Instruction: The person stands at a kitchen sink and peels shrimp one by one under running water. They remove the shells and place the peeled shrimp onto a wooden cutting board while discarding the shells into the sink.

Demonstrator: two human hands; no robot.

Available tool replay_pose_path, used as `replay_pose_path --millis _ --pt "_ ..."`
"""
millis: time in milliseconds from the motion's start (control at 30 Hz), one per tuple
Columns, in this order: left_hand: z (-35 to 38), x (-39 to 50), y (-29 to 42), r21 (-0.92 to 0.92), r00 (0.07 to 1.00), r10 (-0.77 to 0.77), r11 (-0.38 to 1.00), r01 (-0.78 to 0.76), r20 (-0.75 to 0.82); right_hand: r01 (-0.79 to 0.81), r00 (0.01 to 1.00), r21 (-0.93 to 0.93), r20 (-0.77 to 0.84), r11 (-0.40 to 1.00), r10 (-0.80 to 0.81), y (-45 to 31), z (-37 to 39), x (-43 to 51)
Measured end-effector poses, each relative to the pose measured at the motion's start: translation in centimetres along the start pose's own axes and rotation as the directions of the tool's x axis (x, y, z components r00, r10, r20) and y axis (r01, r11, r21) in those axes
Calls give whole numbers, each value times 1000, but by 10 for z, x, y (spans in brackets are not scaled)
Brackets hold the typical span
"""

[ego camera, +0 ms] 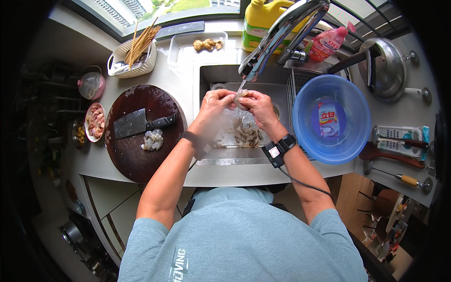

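Observation:
Over the steel sink [243, 161], under a thin stream from the chrome faucet [262, 53], both my hands hold one shrimp [240, 97]. My left hand [219, 102] pinches it from the left with thumb and forefinger. My right hand [259, 105] grips its other side, fingers curled. A pile of shrimp shells or unpeeled shrimp [247, 134] lies on the sink's bottom below; which of the two I cannot tell. On the round wooden chopping board [141, 162] at the left are a cleaver [132, 123] and a small heap of peeled shrimp [153, 140].
A blue plastic basin [299, 137] stands right of the sink. Left of the board are a bowl of raw meat [96, 121] and a smaller bowl [78, 133]. Behind stand a chopstick basket [141, 67], a clear tray with ginger [208, 44] and a yellow detergent jug [259, 19].

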State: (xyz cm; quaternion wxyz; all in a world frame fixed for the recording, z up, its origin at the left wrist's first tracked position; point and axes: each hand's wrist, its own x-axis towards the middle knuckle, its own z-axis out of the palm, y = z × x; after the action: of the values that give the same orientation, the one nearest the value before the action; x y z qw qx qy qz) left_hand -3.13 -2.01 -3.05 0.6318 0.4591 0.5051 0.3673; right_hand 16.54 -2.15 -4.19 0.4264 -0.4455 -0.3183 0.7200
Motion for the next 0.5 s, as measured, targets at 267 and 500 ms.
replay_pose_path --millis 267,500 --pt "-3 4 -15 -302 994 -102 947 109 38 -53 989 104 143 993 38 -10 1 -2" --pt "-1 4 -10 4 998 -1 1000 2 -55 112 986 -188 140 976 -86 -8 -2 4"
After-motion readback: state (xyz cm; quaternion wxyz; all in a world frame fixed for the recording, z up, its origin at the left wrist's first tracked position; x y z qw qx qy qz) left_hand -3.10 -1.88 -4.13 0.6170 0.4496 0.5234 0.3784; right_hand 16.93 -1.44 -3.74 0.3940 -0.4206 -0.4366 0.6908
